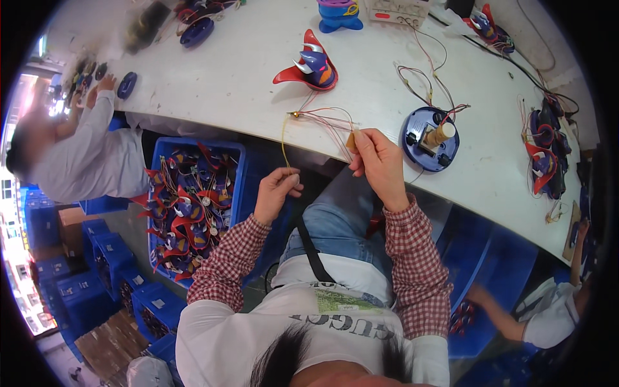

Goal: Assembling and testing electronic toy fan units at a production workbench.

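My left hand [277,193] is closed in a pinch at the lower end of a thin yellow wire [284,143], beyond the table's near edge. That wire runs up to a small brass-coloured part [295,114] at the edge. Between thumb and fingers, my right hand [377,161] grips a small flat tan piece [351,141], with thin red and white wires [325,119] reaching it. These wires lead toward a purple toy head [316,68] with silver horns and a red collar, lying on the table. Right of my right hand is a round blue base [431,138] with wires and a cream-coloured cylinder.
A blue crate [240,155] full of similar toy heads stands left of my legs. More wired toy parts [543,158] lie at the table's right. A white device box [398,11] and a blue figure [340,16] stand at the back. Co-workers sit left and right.
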Tool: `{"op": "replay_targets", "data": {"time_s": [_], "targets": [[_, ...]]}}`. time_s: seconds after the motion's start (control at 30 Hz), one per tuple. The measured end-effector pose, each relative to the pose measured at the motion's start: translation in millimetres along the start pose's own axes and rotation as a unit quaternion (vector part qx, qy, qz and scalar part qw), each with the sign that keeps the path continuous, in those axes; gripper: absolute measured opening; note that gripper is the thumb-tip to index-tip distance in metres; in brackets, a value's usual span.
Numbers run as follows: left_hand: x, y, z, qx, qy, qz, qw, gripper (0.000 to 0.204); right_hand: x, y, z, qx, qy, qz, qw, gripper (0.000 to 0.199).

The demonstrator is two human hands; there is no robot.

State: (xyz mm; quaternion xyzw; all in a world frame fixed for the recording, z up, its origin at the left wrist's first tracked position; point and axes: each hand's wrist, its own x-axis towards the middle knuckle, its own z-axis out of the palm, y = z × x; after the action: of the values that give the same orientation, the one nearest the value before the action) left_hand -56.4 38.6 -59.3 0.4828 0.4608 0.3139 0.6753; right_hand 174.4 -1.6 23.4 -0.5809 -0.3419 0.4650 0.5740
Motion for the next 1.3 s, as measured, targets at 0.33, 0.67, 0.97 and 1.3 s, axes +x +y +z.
{"op": "replay_targets", "data": {"time_s": [0.33,0.67,0.97,1.3], "targets": [[-30.2,61.2,33.3,-0.074,-0.085,-0.047,0.993,0.023,-1.6,-13.7,-0.9,-0.028,-0.04,-0.008,0.999,0.014],[-8.9,84.6,63.8,-0.165,-0.14,-0.076,0.973,0.018,-19.3,-20.4,1.9,-0.064,-0.081,-0.026,0.994,0.009],[0.2,82.2,74.4,-0.119,-0.133,-0.072,0.981,0.018,-21.7,-4.7,-6.8,-0.245,-0.06,-0.268,0.93,0.012],[1.5,79.2,78.0,-0.097,-0.121,-0.065,0.986,0.014,-26.0,-4.5,-9.9,-0.298,-0.057,-0.303,0.903,0.019]]}}
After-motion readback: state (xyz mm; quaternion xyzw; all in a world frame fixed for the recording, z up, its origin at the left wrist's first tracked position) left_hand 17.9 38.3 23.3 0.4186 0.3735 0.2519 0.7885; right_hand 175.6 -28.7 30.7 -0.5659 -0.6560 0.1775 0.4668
